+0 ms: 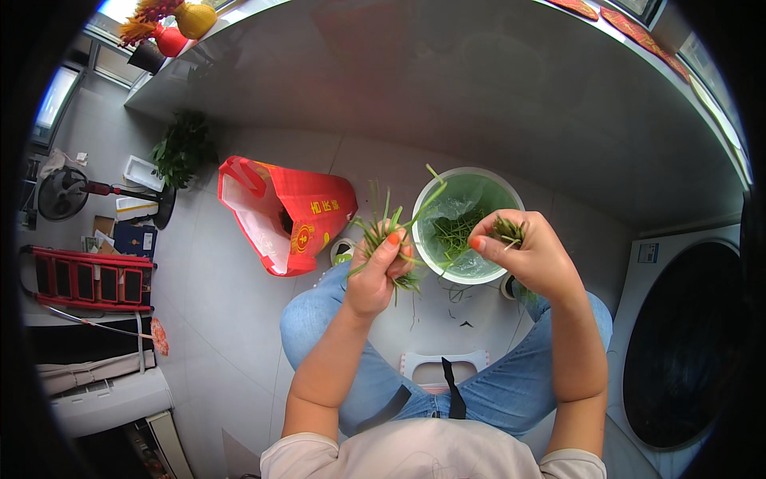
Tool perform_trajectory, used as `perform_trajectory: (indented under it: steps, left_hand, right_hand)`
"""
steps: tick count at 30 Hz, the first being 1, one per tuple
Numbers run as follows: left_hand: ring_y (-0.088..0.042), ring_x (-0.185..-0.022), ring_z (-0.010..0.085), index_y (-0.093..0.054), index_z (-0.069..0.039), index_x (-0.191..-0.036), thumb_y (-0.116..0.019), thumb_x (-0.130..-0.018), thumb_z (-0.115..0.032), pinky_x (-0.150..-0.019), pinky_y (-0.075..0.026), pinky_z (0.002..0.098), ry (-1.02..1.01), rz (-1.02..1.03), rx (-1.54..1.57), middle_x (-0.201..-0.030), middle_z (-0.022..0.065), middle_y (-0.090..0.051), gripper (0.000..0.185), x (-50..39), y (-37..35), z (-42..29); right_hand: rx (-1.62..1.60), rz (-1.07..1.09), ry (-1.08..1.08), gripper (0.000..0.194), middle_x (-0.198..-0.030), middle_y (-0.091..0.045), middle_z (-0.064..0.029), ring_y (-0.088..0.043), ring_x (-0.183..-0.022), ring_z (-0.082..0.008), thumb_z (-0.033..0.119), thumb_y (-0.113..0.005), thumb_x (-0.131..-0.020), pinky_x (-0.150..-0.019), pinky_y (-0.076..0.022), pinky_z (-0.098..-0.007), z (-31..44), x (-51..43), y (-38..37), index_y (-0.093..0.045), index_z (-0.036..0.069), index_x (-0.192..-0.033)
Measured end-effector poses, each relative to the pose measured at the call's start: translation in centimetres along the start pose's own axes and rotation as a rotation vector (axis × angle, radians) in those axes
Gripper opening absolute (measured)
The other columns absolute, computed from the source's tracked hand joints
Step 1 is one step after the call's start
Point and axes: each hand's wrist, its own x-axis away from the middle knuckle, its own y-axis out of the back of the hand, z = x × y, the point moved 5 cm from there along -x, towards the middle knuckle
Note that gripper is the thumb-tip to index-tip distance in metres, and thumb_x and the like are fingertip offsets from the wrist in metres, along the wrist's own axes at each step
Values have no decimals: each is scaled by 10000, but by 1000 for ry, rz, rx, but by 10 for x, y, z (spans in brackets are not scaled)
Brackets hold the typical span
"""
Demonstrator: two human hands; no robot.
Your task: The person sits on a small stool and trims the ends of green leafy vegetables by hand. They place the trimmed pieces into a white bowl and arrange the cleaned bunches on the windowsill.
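Observation:
A bunch of thin green stalks (383, 235) is gripped in my left hand (374, 272), with loose ends sticking out above and below the fist. My right hand (526, 254) holds a smaller bundle of cut green stalk ends (507, 231), its thumb and forefinger pinched together. Behind and between the hands stands a round bin (420, 263) with a white rim and a clear plastic liner. Green stalk pieces (458, 233) lie inside it. Left of my left hand, a red bag (311, 209) with yellow printing lies with its mouth open; something dark shows inside.
Green scraps (459, 293) are scattered on the tiled floor between my feet. A plastic stool (446, 358) is under me. A front-loading washing machine (676, 341) stands at right. Farther left are a fan (63, 193), a red step ladder (90, 280) and a potted plant (182, 149).

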Motion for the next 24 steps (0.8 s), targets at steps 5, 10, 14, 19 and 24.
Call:
perform_trajectory:
  steps: [5, 10, 14, 19, 24]
  left_hand:
    - [-280, -464, 99, -391, -83, -707, -442, -910, -245, -476, -233, 266, 29, 249, 255, -532, -10, -288, 265, 3, -11, -5]
    - [-268, -448, 108, -369, -96, -689, -455, -904, -312, -467, -229, 274, 78, 334, 282, -537, -4, -318, 317, 5, -15, -4]
    - [-241, -426, 99, -369, -118, -668, -489, -893, -374, -437, -205, 271, 98, 327, 234, -516, -19, -323, 361, 5, -20, -4]
    - [-245, -428, 100, -373, -114, -666, -491, -890, -371, -438, -205, 275, 118, 358, 243, -515, -16, -324, 361, 6, -19, -3]
    - [-248, -425, 103, -395, -101, -663, -496, -882, -362, -439, -205, 276, 166, 368, 238, -507, -6, -328, 355, 9, -22, -3]
  right_hand:
    - [-158, -73, 92, 108, -691, -553, 38, -464, -638, -27, 88, -604, -835, -577, -400, -210, -11, -8, -3, -622, -11, -875]
    - [-136, 30, 7, 168, -708, -543, 29, -453, -667, -37, 90, -620, -820, -592, -403, -221, -16, -10, -20, -625, -13, -951]
    - [-113, 66, 61, 342, -713, -505, 27, -426, -653, -36, 112, -676, -780, -573, -384, -211, -28, -16, -38, -589, 8, -1093]
    - [-152, 42, 25, 372, -612, -388, 70, -358, -584, -30, 117, -693, -784, -539, -350, -208, -34, -22, -46, -577, 18, -1124]
    - [-212, 78, 110, 306, -631, -456, 67, -385, -609, -18, 114, -689, -794, -554, -369, -206, -34, -23, -47, -611, 14, -1072]
